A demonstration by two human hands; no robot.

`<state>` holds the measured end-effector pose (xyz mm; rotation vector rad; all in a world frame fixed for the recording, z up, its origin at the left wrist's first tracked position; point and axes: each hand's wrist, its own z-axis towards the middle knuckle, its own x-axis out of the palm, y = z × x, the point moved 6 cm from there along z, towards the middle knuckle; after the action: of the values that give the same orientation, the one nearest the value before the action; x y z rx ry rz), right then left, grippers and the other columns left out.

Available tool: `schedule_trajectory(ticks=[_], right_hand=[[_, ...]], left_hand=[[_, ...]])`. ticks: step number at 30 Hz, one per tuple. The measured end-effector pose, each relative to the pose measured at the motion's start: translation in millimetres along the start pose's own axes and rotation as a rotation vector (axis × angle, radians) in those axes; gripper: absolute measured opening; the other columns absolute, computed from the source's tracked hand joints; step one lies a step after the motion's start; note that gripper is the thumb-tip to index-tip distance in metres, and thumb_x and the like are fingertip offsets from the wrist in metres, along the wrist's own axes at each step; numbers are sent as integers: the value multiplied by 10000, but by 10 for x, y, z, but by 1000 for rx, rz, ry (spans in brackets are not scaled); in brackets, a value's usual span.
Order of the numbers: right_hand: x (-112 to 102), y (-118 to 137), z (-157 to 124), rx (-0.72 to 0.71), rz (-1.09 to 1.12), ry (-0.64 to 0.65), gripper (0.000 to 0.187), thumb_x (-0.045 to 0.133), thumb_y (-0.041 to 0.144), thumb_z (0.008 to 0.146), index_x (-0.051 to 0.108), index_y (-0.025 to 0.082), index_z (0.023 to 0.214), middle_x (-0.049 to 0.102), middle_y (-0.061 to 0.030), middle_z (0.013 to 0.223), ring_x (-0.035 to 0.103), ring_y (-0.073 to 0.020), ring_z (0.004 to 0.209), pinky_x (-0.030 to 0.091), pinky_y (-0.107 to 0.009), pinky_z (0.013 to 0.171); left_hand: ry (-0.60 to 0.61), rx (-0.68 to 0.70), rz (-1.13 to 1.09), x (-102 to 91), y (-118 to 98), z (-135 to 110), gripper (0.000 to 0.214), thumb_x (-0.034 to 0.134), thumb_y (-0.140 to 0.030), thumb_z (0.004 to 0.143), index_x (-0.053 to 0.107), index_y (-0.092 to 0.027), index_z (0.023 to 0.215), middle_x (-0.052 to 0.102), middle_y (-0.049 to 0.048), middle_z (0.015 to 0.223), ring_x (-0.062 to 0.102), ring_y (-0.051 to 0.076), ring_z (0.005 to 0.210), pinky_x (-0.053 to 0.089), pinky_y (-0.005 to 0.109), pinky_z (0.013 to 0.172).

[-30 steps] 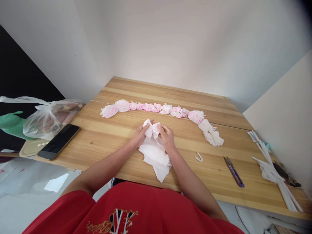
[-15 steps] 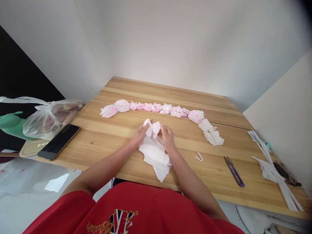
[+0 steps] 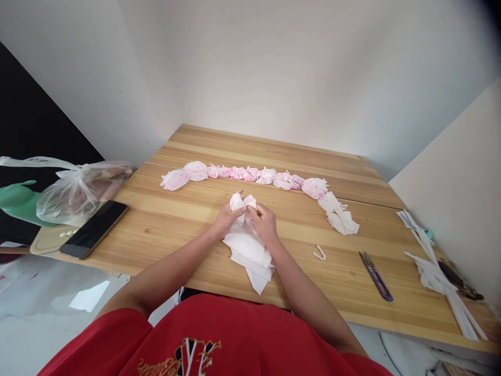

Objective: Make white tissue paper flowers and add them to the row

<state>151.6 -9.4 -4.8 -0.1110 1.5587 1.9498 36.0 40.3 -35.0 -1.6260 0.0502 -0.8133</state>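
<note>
A gathered piece of thin white tissue (image 3: 237,201) is pinched between my two hands, its edges fanning upward. My left hand (image 3: 226,218) grips its left side, the thumb pressed across the middle. My right hand (image 3: 265,223) closes on the right side, thumb and fingers meeting the left thumb at the gathered centre. Beneath the hands, flat white tissue sheets (image 3: 247,249) spread toward the table's front edge. Beyond them curves a row of crumpled tissue pieces, some pink-spotted (image 3: 238,172), others plain white (image 3: 341,219).
On the wooden table's (image 3: 176,209) right lie a bent white strip (image 3: 320,253), purple-handled thread snips (image 3: 376,278) and long white strips (image 3: 450,297). A phone (image 3: 94,230), a tied plastic bag (image 3: 80,193) and a beige tray (image 3: 49,239) are at the left.
My right hand has shifted slightly left, and both thumbs have come together over the middle of the tissue. The things on the table have stayed put.
</note>
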Motion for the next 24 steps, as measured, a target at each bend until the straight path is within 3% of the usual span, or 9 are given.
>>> schedule_trajectory(ticks=[5,8,12,15,19,24], right_hand=[[1,-45,6,111,145,21,354,510,483,815,454,204,604,427,38,568,389,-117,555,307,-241,528],[-3,-55,20,146,205,16,354,529,500,796,487,200,613,454,33,572,408,-121,560,325,-240,529],[-20,-22,19,132,227,6,328,567,517,784,598,191,772,573,6,694,484,-135,615,380,-240,572],[-40,-22,13,110,193,-28,339,563,516,793,553,197,678,510,24,622,440,-122,573,353,-234,539],[-50,-100,29,116,212,-62,411,524,533,813,422,210,581,383,44,555,370,-111,547,309,-235,515],[-47,-186,39,155,261,-70,442,391,595,867,483,212,665,525,4,648,482,-147,632,397,-247,580]], left_hand=[[-30,-39,7,-45,49,4,687,710,-335,760,468,-194,1388,685,47,1002,620,149,778,473,259,738],[-28,-32,31,-52,58,10,663,700,-353,765,488,-197,1374,683,57,1064,629,162,825,472,274,776],[-57,13,172,-69,39,10,609,680,-363,781,524,-206,1347,666,53,1157,620,191,950,461,292,857],[-49,38,294,-72,41,9,575,663,-364,795,542,-208,1335,671,47,1149,614,200,979,455,290,875],[-9,13,281,-64,79,9,581,643,-366,806,524,-200,1349,672,54,1134,617,188,930,462,282,842],[-52,13,244,-83,38,6,586,639,-366,804,518,-190,1350,671,55,1093,610,177,890,462,273,809]])
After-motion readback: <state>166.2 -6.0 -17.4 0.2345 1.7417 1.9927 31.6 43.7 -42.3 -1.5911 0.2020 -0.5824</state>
